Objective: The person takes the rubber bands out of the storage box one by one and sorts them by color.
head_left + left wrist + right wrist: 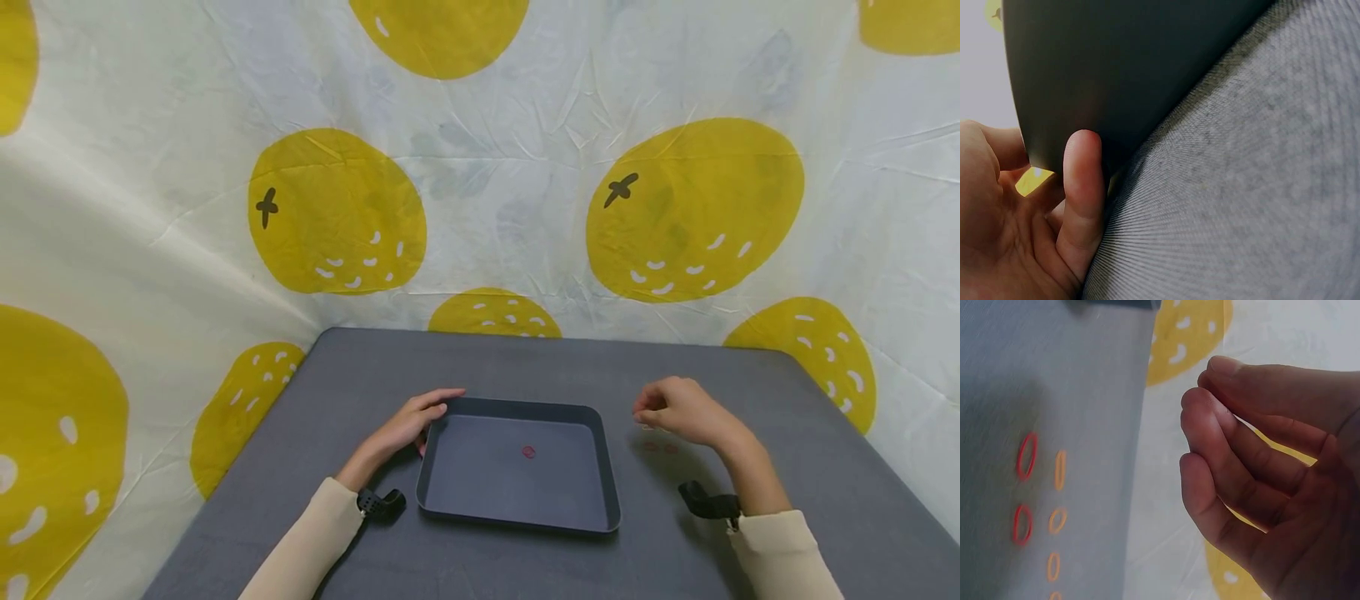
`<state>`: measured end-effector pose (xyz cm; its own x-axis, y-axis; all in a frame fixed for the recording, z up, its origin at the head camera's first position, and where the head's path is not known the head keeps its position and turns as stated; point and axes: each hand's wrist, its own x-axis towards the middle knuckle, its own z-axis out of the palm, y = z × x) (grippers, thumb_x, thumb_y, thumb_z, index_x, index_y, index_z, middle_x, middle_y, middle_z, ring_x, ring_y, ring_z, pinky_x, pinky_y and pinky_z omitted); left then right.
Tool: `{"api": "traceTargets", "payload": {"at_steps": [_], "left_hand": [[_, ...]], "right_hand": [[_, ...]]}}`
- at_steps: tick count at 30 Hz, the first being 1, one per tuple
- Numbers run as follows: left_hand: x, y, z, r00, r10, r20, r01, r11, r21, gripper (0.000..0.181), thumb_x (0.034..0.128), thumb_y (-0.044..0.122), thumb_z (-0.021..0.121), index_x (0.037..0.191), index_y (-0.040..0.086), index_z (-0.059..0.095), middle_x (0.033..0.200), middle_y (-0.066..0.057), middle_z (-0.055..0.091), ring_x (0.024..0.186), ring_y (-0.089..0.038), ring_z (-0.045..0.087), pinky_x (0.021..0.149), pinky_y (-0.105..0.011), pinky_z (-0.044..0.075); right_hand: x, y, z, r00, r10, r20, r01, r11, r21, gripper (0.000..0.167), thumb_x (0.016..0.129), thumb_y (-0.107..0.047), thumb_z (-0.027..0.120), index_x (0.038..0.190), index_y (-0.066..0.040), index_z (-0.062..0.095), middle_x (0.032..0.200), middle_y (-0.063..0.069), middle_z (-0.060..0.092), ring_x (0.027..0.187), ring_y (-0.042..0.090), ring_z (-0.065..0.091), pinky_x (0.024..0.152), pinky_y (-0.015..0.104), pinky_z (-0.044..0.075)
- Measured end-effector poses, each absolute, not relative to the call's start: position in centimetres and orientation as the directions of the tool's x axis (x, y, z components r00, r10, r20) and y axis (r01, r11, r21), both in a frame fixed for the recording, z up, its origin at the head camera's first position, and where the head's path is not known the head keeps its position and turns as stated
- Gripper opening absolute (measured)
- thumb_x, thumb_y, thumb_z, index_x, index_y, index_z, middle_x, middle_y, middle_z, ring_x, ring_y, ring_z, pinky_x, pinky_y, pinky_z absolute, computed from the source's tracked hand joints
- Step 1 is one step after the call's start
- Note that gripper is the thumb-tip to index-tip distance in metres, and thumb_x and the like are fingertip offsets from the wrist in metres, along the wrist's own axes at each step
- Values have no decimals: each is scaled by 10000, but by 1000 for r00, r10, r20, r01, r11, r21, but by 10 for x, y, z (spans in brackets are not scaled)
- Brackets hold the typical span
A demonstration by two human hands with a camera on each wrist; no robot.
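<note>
A dark grey rectangular tray (480, 483) lies on the table, with a small red ring (528, 452) inside. My left hand (405, 429) grips its far left corner; in the left wrist view, one finger of that hand (1019, 219) rests against the outer wall (1135, 56). My right hand (686, 410) hovers right of the tray, fingers curled and thumb meeting the index finger; the right wrist view shows nothing between the fingertips of this hand (1260, 462). Below it are two red rings (1034, 450) and several orange rings (1064, 469) in a line on the table.
The grey table (495, 567) reaches to a white cloth (510, 208) with big yellow fruit prints, hanging behind and at the sides. Each wrist wears a black camera, one on the left (381, 504) and one on the right (708, 502).
</note>
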<state>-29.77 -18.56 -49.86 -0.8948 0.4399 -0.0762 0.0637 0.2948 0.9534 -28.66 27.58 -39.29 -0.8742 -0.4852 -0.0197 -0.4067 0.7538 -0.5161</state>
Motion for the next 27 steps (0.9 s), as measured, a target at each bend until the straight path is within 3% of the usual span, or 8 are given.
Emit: {"api": "traceTargets", "payload": {"at_steps": [6, 13, 19, 27], "left_hand": [[-297, -186, -500, -893, 444, -74, 65, 289, 955, 434, 1133, 253, 419, 1562, 249, 486, 1525, -198, 525, 472, -154, 553, 441, -331, 530], [-299, -186, -501, -891, 449, -68, 71, 285, 956, 436, 1134, 258, 416, 1565, 243, 480, 1472, -204, 575, 440, -152, 527, 439, -317, 514], [-299, -186, -501, -894, 443, -66, 74, 290, 954, 434, 1132, 272, 423, 1562, 251, 485, 1468, -199, 577, 450, -153, 526, 441, -311, 512], [-299, -186, -500, -893, 444, -72, 67, 290, 955, 434, 1134, 263, 417, 1563, 251, 482, 1479, -202, 566, 456, -158, 538, 440, -319, 518]], "right_hand": [[-290, 253, -390, -859, -512, -6, -434, 734, -523, 61, 948, -113, 723, 929, -81, 772, 777, -33, 718, 681, 103, 599, 621, 275, 497], [-295, 228, -389, -840, -543, -6, -452, 705, -546, 76, 953, -117, 721, 954, -70, 781, 826, 17, 750, 727, 139, 641, 642, 291, 512], [-299, 207, -388, -826, -563, -3, -464, 684, -563, 77, 949, -151, 745, 943, -91, 792, 870, 40, 772, 737, 85, 643, 671, 294, 544], [-305, 180, -387, -798, -603, 16, -496, 641, -586, 70, 946, -138, 749, 935, -90, 799, 834, 27, 769, 712, 90, 630, 632, 290, 517]]}}
